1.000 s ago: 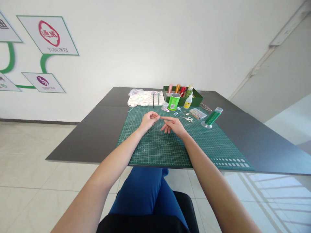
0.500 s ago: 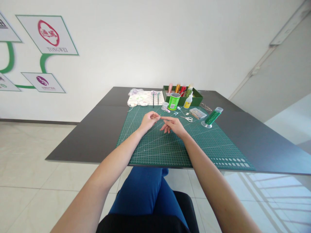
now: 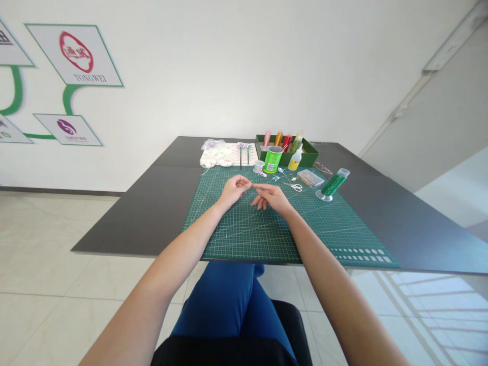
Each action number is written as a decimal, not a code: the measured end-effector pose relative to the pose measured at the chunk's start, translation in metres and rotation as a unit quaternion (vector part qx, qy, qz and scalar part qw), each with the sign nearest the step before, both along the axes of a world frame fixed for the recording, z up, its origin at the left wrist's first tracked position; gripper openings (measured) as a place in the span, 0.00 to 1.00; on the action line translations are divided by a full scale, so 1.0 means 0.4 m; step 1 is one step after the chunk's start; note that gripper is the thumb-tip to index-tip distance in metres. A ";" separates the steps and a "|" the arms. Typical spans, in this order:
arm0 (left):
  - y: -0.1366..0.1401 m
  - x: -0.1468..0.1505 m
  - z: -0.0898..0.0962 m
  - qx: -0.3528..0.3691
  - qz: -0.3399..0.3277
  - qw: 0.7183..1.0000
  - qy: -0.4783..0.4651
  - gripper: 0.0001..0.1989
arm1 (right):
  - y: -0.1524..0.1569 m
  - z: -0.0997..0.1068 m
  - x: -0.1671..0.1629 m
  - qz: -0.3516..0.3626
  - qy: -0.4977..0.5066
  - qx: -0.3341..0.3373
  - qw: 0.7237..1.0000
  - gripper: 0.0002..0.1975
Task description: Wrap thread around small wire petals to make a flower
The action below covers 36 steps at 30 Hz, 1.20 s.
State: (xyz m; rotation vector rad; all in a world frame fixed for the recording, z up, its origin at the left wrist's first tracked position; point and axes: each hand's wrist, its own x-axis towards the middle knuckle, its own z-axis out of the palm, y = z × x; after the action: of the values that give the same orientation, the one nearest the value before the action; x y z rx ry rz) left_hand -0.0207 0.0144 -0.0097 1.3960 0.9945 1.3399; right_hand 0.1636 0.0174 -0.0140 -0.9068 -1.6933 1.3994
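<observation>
Over the green cutting mat (image 3: 251,239), my left hand (image 3: 233,191) is closed in a pinch, thumb and forefinger pressed together. What lies between these fingertips is too small to make out. My right hand (image 3: 273,197) is beside it with the index finger stretched out, its tip touching the left fingertips. The other right fingers hang apart, and I see nothing held in them. White-handled scissors (image 3: 296,187) lie just beyond my right hand. Small pale blue and pink pieces, such as the blue one (image 3: 276,178), rest on the mat behind both hands.
A green box (image 3: 310,157) with coloured thread rolls stands at the back. Before it are a green can (image 3: 272,160), a glue bottle (image 3: 295,158) and a small tub (image 3: 258,166). A clear case (image 3: 310,178) and a green-filled tube (image 3: 334,184) are at right; white pads (image 3: 217,155) at back left.
</observation>
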 end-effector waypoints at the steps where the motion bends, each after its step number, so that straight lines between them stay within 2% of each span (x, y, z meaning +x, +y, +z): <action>1: 0.000 0.000 0.000 0.001 0.001 1.000 0.000 0.11 | 0.000 0.000 0.000 0.000 0.000 -0.001 1.000 0.31; 36: 0.002 0.001 0.001 -0.001 0.004 1.000 -0.013 0.10 | -0.002 0.001 0.000 0.001 0.001 -0.001 1.000 0.32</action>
State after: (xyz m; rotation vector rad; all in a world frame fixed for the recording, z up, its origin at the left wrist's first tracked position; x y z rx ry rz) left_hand -0.0203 0.0151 -0.0092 1.3702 0.9844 1.3589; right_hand 0.1638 0.0167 -0.0134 -0.9055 -1.6912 1.4028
